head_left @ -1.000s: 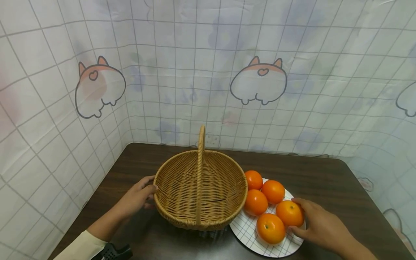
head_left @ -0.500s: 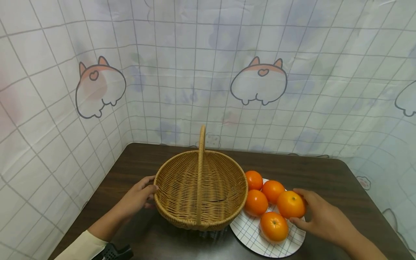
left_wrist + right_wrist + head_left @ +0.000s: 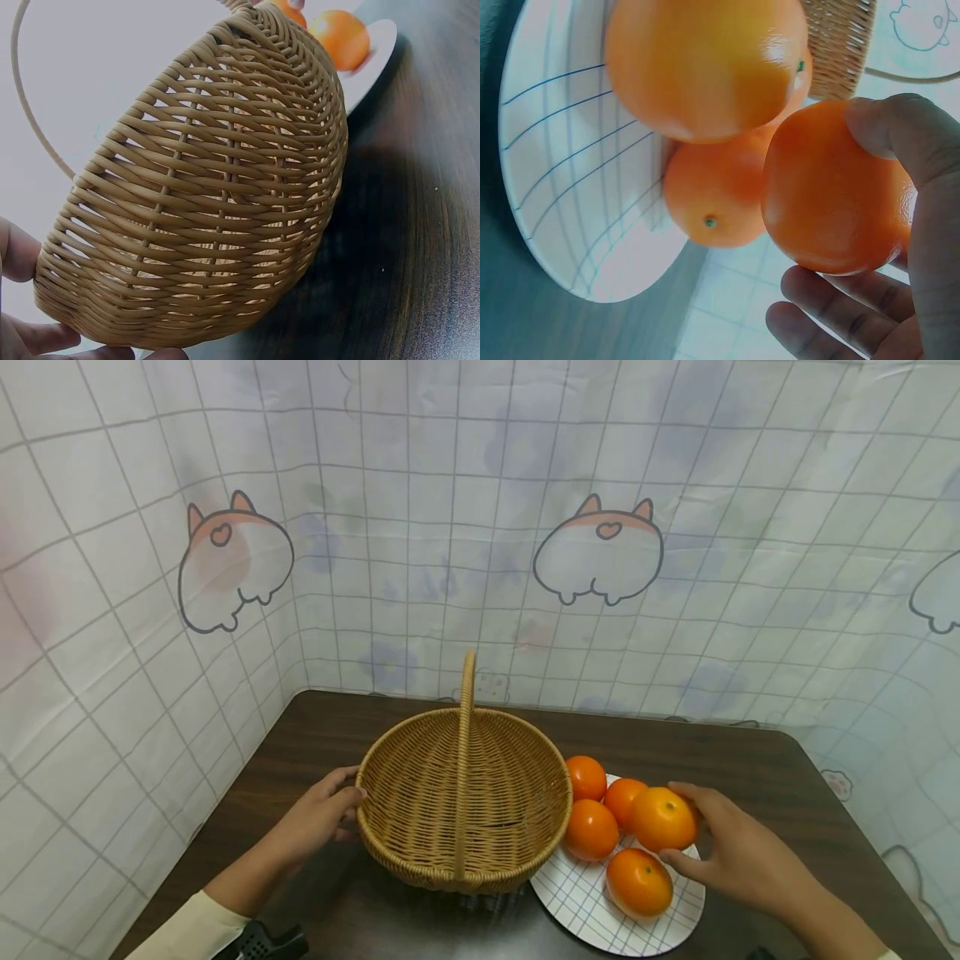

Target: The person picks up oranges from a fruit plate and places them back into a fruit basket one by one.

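One basket [image 3: 506, 781] stood beside one plate [image 3: 577, 897], which held four oranges [image 3: 639, 883]. A fifth orange [image 3: 663, 820] was above its right side, gripped between the thumb and fingers of the right hand [image 3: 742, 852]. The left hand [image 3: 322, 814] had thumb and fingers clamped on the basket's rim.

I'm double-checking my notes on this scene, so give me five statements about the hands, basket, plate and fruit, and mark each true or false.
1. The right hand holds an orange fruit. True.
2. The left hand touches the basket. True.
3. The basket is full of fruit. False: no fruit shows inside.
4. The plate has grid lines. True.
5. In the head view, the plate is left of the basket. False: it is right.
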`<state>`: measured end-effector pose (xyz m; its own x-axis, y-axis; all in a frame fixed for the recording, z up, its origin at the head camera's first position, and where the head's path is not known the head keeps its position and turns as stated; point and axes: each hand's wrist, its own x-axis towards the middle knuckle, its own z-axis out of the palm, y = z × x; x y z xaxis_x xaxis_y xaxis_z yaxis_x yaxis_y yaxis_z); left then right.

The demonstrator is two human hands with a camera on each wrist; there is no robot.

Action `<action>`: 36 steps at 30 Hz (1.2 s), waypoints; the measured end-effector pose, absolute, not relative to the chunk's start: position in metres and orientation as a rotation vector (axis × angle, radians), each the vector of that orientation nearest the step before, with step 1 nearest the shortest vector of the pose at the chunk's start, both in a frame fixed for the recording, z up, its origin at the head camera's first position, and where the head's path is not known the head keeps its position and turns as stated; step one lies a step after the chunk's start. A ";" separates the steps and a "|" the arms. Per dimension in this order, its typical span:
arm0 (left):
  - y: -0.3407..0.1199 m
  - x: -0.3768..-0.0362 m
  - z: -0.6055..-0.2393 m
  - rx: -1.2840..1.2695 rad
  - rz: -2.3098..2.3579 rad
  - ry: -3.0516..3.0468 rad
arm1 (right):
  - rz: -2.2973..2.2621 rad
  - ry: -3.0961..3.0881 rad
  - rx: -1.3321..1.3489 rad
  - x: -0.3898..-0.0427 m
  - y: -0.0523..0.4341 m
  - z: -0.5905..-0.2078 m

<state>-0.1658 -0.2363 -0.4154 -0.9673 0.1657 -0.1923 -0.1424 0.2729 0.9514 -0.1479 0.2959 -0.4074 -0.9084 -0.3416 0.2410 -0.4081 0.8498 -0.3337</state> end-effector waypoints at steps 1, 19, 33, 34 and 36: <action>-0.236 -0.166 -0.415 0.019 1.754 2.290 | 0.570 -2.852 0.586 -0.148 0.294 -0.406; -0.235 -0.166 -0.414 -0.007 1.756 2.292 | 0.559 -2.844 0.658 -0.160 0.270 -0.392; -0.235 -0.167 -0.414 0.004 1.745 2.286 | 0.567 -2.845 0.709 -0.170 0.249 -0.378; -0.235 -0.167 -0.413 0.007 1.744 2.286 | 0.567 -2.844 0.713 -0.171 0.248 -0.377; -0.235 -0.166 -0.413 0.008 1.746 2.288 | 0.573 -2.845 0.717 -0.172 0.245 -0.376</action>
<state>-0.1662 -0.2350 -0.4135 -0.9655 0.1621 -0.2039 -0.1538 0.2770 0.9485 -0.1722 0.2452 -0.3758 -0.8741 -0.4250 0.2352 -0.4830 0.8125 -0.3265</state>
